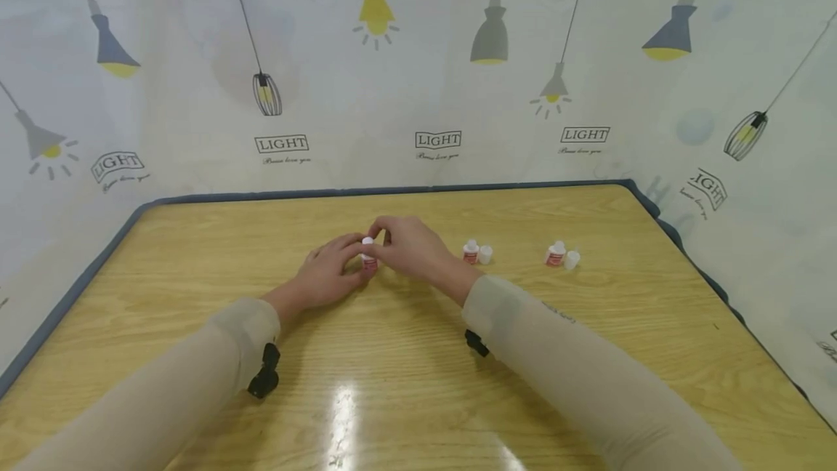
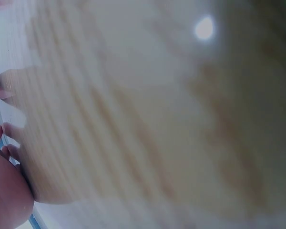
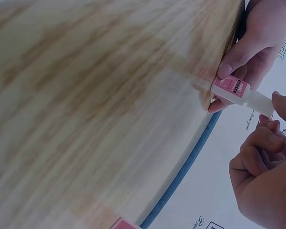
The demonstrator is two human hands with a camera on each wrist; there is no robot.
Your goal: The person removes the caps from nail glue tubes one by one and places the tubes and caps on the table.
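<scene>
A small white bottle with a pink label (image 1: pixel 370 263) stands upright on the wooden table, between both hands. My left hand (image 1: pixel 325 272) grips it low, with thumb and fingers on either side of the label. At the top, my right hand (image 1: pixel 413 251) pinches the white cap (image 3: pixel 260 104) between thumb and index finger; its other fingers are curled, as the right wrist view shows. The left wrist view catches mostly tabletop, with part of a hand (image 2: pixel 9 191) at its left edge.
Right of the hands stands a similar bottle (image 1: pixel 471 253) with a loose white cap (image 1: pixel 485 254) beside it. Farther right is another bottle (image 1: pixel 556 254) with its own cap (image 1: pixel 572 260). A dark blue edging (image 1: pixel 327 195) borders the table against a lamp-printed backdrop (image 1: pixel 366 100).
</scene>
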